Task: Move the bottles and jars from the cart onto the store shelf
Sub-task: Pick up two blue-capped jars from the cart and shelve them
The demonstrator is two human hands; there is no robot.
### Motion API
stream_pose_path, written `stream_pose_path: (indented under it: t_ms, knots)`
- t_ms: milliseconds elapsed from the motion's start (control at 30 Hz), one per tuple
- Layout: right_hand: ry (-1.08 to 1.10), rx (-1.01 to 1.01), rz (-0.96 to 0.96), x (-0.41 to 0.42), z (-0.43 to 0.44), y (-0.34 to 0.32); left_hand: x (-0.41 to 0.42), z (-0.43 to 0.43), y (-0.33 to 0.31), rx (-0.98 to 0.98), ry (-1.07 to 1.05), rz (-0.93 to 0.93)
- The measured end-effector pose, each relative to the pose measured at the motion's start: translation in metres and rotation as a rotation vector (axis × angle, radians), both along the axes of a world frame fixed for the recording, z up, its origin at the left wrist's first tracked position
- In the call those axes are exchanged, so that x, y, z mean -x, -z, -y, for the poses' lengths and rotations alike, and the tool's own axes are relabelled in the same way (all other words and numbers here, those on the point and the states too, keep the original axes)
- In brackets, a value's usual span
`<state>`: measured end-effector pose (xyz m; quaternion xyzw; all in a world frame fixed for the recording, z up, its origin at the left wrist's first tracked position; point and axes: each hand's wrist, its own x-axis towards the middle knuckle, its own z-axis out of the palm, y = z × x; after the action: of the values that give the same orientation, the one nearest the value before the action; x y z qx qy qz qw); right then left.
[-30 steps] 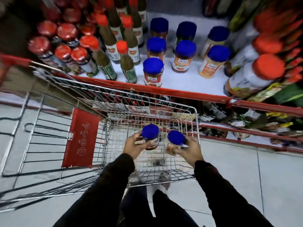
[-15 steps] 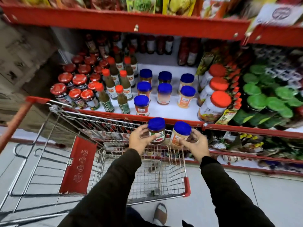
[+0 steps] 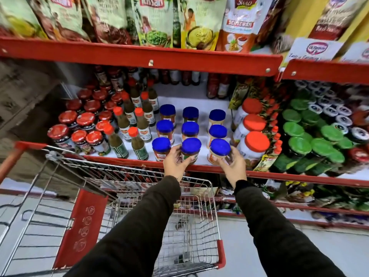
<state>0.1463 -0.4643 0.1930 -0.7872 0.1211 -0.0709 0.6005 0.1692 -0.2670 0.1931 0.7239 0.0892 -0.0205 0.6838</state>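
Both jars have come up out of the cart (image 3: 199, 216) and are now reaching the shelf (image 3: 259, 173). The left hand (image 3: 175, 162) is gripping a dark jar (image 3: 190, 149), the right hand (image 3: 232, 163) a pale jar (image 3: 219, 150), setting them at the front row. Next they'll need releasing upright.

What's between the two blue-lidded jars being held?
Nothing: head view shows only bare white shelf between the left hand's jar and the right hand's jar.
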Motion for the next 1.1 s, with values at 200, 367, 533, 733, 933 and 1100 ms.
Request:
stream_pose_path:
  t_ms: [200,367,533,733,933,1100]
  knots:
    - [-0.04,0.003,-0.057,-0.012,0.002,0.01,-0.013,0.007,0.007,-0.017,-0.001,-0.06]
    - [-0.067,0.074,-0.068,-0.016,0.004,0.014,-0.015,0.011,0.015,-0.013,-0.041,-0.069]
    - [-0.051,0.114,-0.042,-0.007,-0.004,0.011,-0.008,0.011,0.018,-0.115,0.008,0.01]
    - [0.061,0.247,0.118,0.022,-0.035,0.007,0.026,-0.011,0.021,-0.149,-0.012,0.109]
    - [0.063,0.447,0.203,0.026,-0.08,-0.008,0.047,-0.057,0.015,-0.39,-0.092,0.245]
    - [-0.08,0.395,0.244,0.002,-0.141,-0.035,0.037,-0.116,-0.002,-0.478,-0.224,0.308]
